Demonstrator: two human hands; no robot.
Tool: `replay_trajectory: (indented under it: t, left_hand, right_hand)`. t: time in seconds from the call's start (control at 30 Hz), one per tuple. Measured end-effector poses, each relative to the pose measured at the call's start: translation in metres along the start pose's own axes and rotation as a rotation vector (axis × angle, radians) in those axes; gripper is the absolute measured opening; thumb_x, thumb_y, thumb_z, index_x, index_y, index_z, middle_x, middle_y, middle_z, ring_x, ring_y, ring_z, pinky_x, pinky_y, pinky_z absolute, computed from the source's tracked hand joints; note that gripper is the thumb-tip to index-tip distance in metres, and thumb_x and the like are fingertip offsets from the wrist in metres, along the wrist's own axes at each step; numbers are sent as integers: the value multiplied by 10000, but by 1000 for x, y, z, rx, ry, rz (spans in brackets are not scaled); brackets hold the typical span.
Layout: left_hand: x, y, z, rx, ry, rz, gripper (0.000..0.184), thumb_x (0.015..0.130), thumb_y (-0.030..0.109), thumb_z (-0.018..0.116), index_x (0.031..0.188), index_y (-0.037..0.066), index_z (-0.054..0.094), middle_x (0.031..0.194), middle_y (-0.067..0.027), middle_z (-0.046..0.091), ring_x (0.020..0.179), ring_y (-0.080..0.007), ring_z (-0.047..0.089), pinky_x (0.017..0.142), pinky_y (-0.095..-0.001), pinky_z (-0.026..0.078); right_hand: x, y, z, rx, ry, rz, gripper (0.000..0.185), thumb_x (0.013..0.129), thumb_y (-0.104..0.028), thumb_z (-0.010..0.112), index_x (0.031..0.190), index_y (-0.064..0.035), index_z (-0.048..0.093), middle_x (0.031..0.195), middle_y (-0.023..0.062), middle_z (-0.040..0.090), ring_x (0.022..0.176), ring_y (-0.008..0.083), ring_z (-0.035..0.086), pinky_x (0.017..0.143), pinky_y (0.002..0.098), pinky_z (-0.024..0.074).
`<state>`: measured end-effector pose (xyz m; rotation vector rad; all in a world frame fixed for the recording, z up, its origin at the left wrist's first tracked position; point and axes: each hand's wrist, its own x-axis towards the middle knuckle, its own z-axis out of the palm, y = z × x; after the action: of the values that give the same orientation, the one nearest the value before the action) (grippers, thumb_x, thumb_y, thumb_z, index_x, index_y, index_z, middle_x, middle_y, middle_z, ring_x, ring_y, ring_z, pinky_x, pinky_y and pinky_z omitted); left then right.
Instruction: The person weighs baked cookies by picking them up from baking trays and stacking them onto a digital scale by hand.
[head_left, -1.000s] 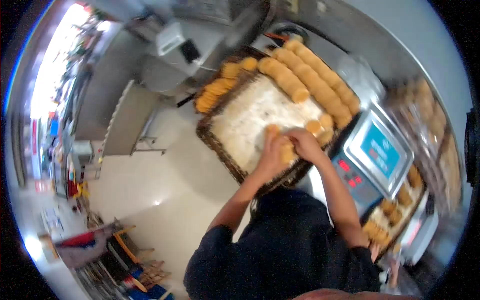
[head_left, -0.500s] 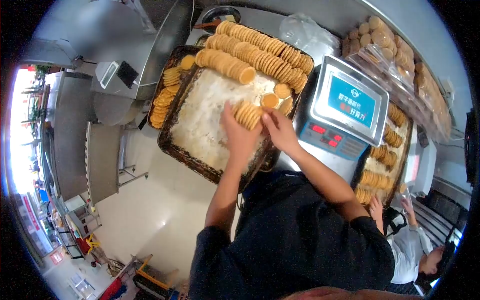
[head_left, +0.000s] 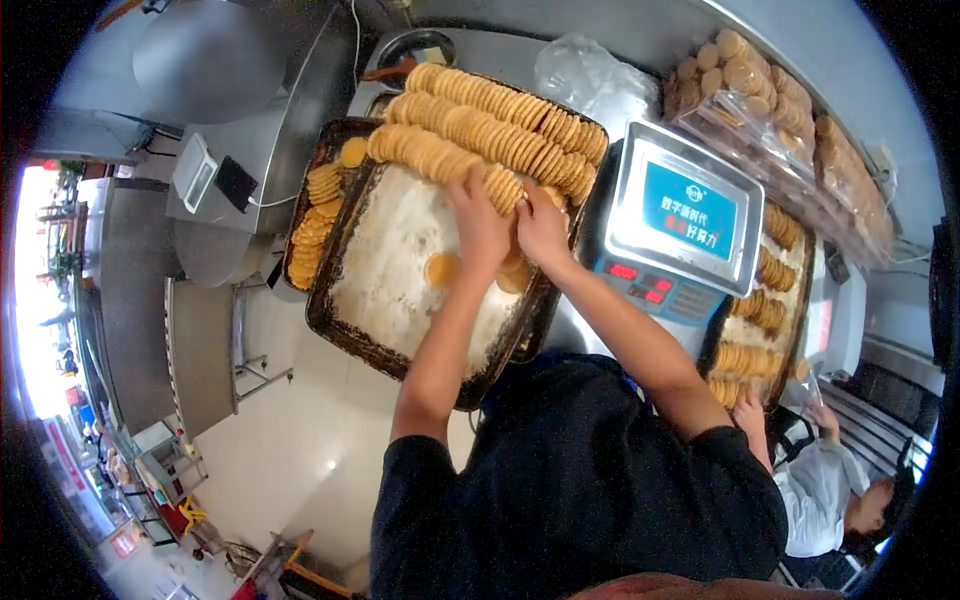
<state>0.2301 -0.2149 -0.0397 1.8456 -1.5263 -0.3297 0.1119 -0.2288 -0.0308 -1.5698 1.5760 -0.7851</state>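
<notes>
Between my left hand (head_left: 480,222) and my right hand (head_left: 541,228) is a short stack of round golden biscuits (head_left: 503,187), lying on its side. My fingers press on both ends of it, partly hidden by the stack and my hands. It sits in line with the nearest row of biscuits (head_left: 420,152) on a dark-rimmed baking tray (head_left: 385,270). Two longer rows (head_left: 490,125) lie behind. A loose biscuit (head_left: 440,268) lies flat beside my left wrist, and further biscuits (head_left: 514,277) show between my forearms.
Right of the tray stands a digital scale (head_left: 690,215) with a lit red display. A second tray of biscuits (head_left: 315,225) is at the left. Bagged biscuits (head_left: 750,85) line the back wall. At the far right, a co-worker's hand (head_left: 750,412) is by another biscuit tray (head_left: 735,330).
Both hands have moved away from me with the biscuit stack, from the tray's middle to the end of the nearest row. Loose biscuits now show nearer me on the tray.
</notes>
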Motion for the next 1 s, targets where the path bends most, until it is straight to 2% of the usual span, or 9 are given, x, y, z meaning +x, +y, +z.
replay_trajectory:
  t: [0.13, 0.2, 0.27, 0.37, 0.47, 0.6, 0.77, 0.87, 1.0]
  left_hand:
    - [-7, 7, -11, 27, -32, 14, 877, 856, -60, 707, 1634, -29, 306, 1592, -321, 301, 1424, -503, 377, 1208, -509, 360]
    - [-10, 12, -28, -31, -111, 13, 916, 880, -5, 735, 1666, 8, 265, 1591, -331, 302, 1442, -516, 360, 1200, -537, 356]
    - [-15, 9, -38, -88, -196, 16, 959, 904, 50, 763, 1697, 45, 224, 1591, -341, 303, 1459, -528, 344, 1192, -565, 352]
    - [-16, -10, -42, -57, -156, 55, 862, 923, 37, 740, 1671, 47, 313, 1627, -323, 314, 1463, -489, 412, 1181, -543, 394]
    - [-14, -47, -30, 63, 9, 122, 587, 979, -13, 641, 1551, 58, 534, 1534, -230, 564, 1302, -417, 618, 1083, -486, 516]
    - [0, -58, -29, 77, -32, 253, 614, 963, -31, 624, 1560, 78, 536, 1550, -179, 585, 1335, -418, 585, 1117, -486, 487]
    - [9, -33, -37, 183, -208, 272, 751, 876, -105, 579, 1591, 116, 516, 1681, -172, 431, 1405, -427, 455, 1203, -482, 386]
    - [18, -39, -43, 241, -50, 208, 804, 851, -95, 616, 1609, 138, 487, 1731, -208, 303, 1424, -451, 401, 1214, -529, 350]
    - [53, -57, -76, 397, -36, 198, 875, 799, -74, 711, 1610, 151, 473, 1702, -207, 305, 1470, -464, 345, 1224, -562, 317]
  right_hand:
    - [3, 11, 11, -68, 81, -134, 474, 1050, -183, 596, 1475, 26, 571, 1327, 304, 669, 1237, 468, 642, 1077, 463, 500]
    - [4, 2, 4, -100, 84, -132, 483, 1034, -167, 622, 1473, 28, 566, 1338, 302, 661, 1234, 473, 638, 1064, 470, 507]
    - [4, -16, -11, -170, -62, -226, 470, 1019, -163, 653, 1417, 73, 568, 1250, 351, 654, 1121, 528, 648, 964, 536, 541]
    - [11, -8, -5, -191, -8, -311, 504, 994, -205, 711, 1410, 43, 571, 1190, 316, 675, 1025, 499, 681, 855, 529, 573]
    - [9, -21, -3, -307, 7, -288, 522, 953, -189, 752, 1416, -5, 594, 1240, 257, 678, 1006, 451, 703, 850, 502, 582]
    - [10, -20, 6, -399, -10, -208, 598, 955, -264, 762, 1459, -26, 545, 1295, 256, 626, 946, 431, 723, 757, 502, 608]
    - [10, -17, 5, -379, 52, -287, 723, 927, -330, 799, 1509, -34, 489, 1310, 305, 578, 886, 455, 729, 695, 494, 621]
    - [14, -20, 5, -401, 17, -285, 787, 917, -358, 811, 1544, -47, 451, 1330, 319, 546, 858, 453, 732, 667, 495, 622]
    - [15, -26, 1, -480, -59, -293, 859, 897, -411, 826, 1580, -90, 416, 1356, 327, 505, 814, 444, 729, 632, 490, 615]
